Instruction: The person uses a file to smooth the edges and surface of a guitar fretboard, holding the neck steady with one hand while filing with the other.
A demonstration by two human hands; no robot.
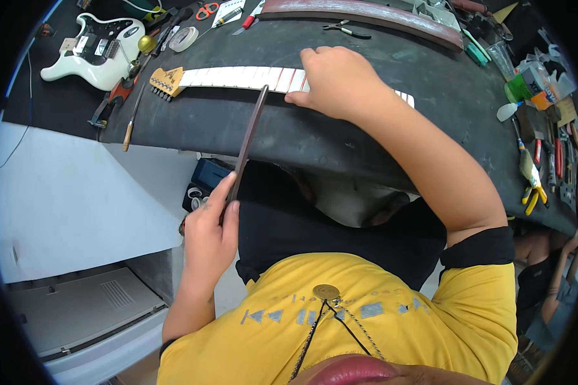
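A guitar neck [228, 77] lies across the dark bench mat, its wooden headstock [167, 79] with tuners to the left. White tape covers the fretboard, with thin lines across it, a few of them reddish. My right hand [337, 82] grips the neck toward its right part, thumb along the near edge and fingers over the far edge, hiding that stretch. In my left hand [210, 224] is a long, narrow, dark bar that looks like a file [250, 135]. It slants up from my fingers, and its far tip meets the near edge of the fretboard.
A white guitar body [99, 58] sits at the back left, near a tape roll [183, 40] and orange scissors [207, 11]. A wooden-handled tool [130, 125] lies left. Across the back stretches a long brown beam [366, 20]. Yellow-handled pliers [534, 194] and bottles crowd the right; another person [552, 289] is beyond.
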